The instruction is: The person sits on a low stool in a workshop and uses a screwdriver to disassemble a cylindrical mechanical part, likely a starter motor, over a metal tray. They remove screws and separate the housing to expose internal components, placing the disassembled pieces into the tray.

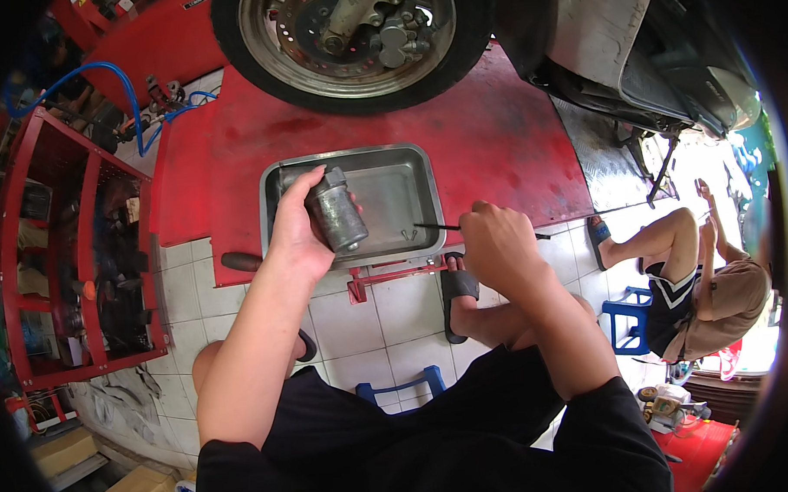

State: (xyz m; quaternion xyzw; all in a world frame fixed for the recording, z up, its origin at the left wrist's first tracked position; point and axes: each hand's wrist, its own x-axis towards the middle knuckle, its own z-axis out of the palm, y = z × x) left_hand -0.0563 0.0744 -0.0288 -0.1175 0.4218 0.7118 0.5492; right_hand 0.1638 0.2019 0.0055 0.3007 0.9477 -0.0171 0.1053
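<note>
My left hand (299, 216) is wrapped round a worn grey metal cylinder, by its look a starter motor (338, 215). It is held tilted over the left part of a steel tray (426, 171), its narrower end up by my thumb. Closed in a fist, my right hand (500, 245) grips a thin dark rod-like tool (437, 227) just beyond the tray's right rim. One end of the tool points left over the tray; the other sticks out past my hand. Small screws (409, 234) lie in the tray's near right corner.
The tray stands on a red lift platform (504, 164) below a motorcycle wheel (363, 95). A dark handle (241, 262) juts out at the platform's near left. Left is a red shelf rack (90, 248); a blue hose (133, 95) curls behind. On the right sits another person (717, 295).
</note>
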